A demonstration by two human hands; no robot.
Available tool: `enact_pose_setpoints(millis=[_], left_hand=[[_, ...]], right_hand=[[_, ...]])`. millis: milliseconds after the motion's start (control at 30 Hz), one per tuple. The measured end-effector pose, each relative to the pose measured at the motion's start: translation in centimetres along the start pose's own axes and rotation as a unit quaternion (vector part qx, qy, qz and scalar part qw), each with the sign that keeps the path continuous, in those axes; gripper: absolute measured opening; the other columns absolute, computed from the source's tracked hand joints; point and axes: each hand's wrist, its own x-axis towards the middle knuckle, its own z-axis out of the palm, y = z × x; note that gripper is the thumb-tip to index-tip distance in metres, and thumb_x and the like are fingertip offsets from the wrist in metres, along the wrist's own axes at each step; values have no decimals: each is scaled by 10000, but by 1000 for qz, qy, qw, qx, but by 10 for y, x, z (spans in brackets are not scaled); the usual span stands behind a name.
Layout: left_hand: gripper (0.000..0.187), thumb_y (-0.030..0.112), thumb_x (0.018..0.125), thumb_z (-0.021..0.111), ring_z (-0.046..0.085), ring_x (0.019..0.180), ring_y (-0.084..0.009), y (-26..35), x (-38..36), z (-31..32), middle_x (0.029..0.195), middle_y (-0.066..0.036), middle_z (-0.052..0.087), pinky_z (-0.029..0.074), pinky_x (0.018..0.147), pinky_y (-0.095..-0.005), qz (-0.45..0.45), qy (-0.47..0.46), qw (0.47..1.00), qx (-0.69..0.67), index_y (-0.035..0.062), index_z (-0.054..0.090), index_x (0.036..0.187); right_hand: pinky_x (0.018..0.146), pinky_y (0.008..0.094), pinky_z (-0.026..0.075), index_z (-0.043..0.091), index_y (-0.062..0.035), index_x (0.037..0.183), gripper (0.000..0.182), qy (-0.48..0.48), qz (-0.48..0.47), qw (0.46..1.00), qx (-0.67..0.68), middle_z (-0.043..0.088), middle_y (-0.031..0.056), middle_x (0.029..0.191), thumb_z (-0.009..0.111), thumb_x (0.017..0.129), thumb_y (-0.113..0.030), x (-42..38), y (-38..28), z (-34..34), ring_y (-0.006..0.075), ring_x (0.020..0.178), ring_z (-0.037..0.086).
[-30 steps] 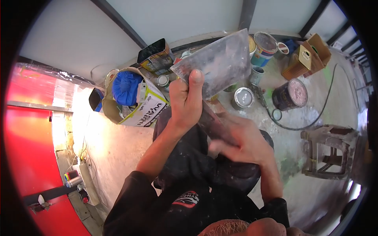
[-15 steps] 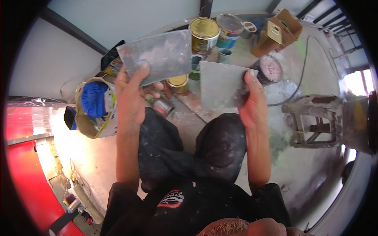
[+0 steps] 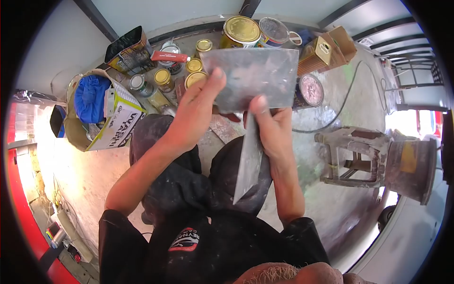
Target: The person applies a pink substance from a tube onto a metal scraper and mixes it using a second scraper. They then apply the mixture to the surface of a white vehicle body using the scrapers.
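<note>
My left hand point(image 3: 195, 110) grips a flat grey rectangular sheet point(image 3: 255, 78) by its left side, thumb on the near face. The sheet is smeared and scuffed, and held up in front of me. Just below its lower edge, my right hand point(image 3: 276, 130) is closed on a second grey sheet point(image 3: 249, 163). That one is seen nearly edge-on, one corner pointing down over my knee point(image 3: 227, 165). My right thumb tip overlaps the lower edge of the first sheet, and the other right fingers are partly hidden.
Paint tins point(image 3: 241, 32) and small gold-lidded cans point(image 3: 163, 78) stand ahead, with a red tube point(image 3: 170, 57) lying across one. To the left sits a cardboard box point(image 3: 111, 118) holding blue material point(image 3: 93, 98). A stained stool point(image 3: 352, 158) and a bucket point(image 3: 410, 165) are at right; a cable point(image 3: 347, 102) crosses the floor.
My hands have come together from apart. The left hand's sheet has moved right, while the right hand's sheet has turned from face-on to nearly edge-on, pointing down. The view has shifted slightly.
</note>
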Motion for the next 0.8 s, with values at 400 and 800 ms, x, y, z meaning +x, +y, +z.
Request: enact_pose_setpoints(millis=[400, 800], left_hand=[[432, 380, 953, 616, 600, 853, -131, 10, -17, -28, 968, -82, 676, 492, 791, -292, -87, -256, 921, 281, -38, 650, 1059], [486, 161, 921, 662, 654, 1086, -246, 53, -12, -93, 1248, -97, 634, 539, 944, -404, 204, 174, 957, -108, 42, 511, 1367]], right_hand=[[592, 441, 497, 672, -34, 1061, 340, -98, -127, 931, -329, 657, 214, 707, 578, 981, -350, 15, 9, -3, 432, 665, 638], [568, 376, 448, 664, 49, 895, 455, -173, 58, 950, -252, 619, 124, 657, 639, 967, -399, 30, 51, -48, 131, 606, 558]])
